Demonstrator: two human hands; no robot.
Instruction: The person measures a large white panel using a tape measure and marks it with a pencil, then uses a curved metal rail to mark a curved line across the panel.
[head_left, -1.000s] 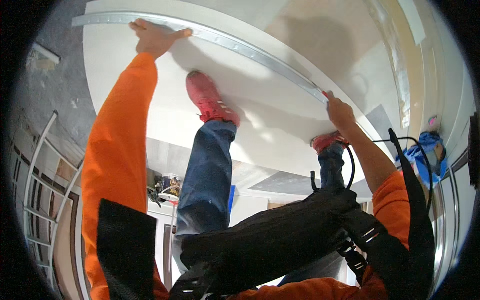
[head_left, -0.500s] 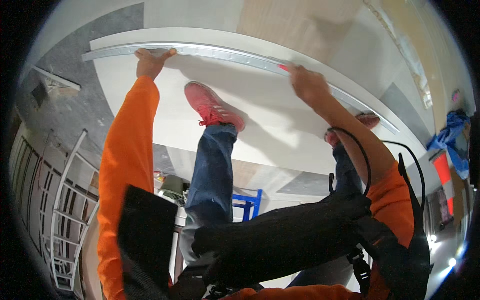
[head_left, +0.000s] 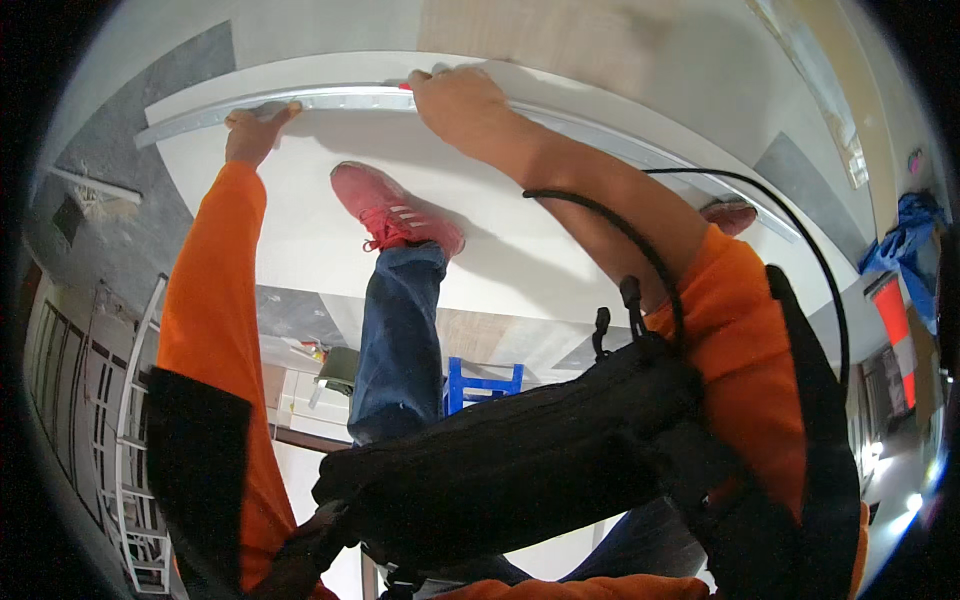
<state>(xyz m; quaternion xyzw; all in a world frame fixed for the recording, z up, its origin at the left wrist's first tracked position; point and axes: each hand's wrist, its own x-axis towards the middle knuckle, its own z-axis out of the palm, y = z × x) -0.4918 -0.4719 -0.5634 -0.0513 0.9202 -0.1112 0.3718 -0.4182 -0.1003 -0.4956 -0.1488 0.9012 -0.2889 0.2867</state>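
A long silver metal profile lies across a large white board on the floor, close to the board's far edge. Near the profile's left end, my left hand grips it, thumb and fingers set apart along it. My right hand is closed at the profile's far side, right of my left hand. A small red tool pokes out from its fingers; the rest is hidden, so its kind cannot be made out. My left shoe, pink-red, is planted on the board.
My other shoe is by the profile's right end. A blue stool and a green container stand behind my legs. A white ladder is at left, and blue plastic sheeting at right. A black cord loops by my right arm.
My right hand has slid left along the profile with the red tool, coming much closer to my left hand. My left hand keeps its hold on the profile. The view has shifted slightly.
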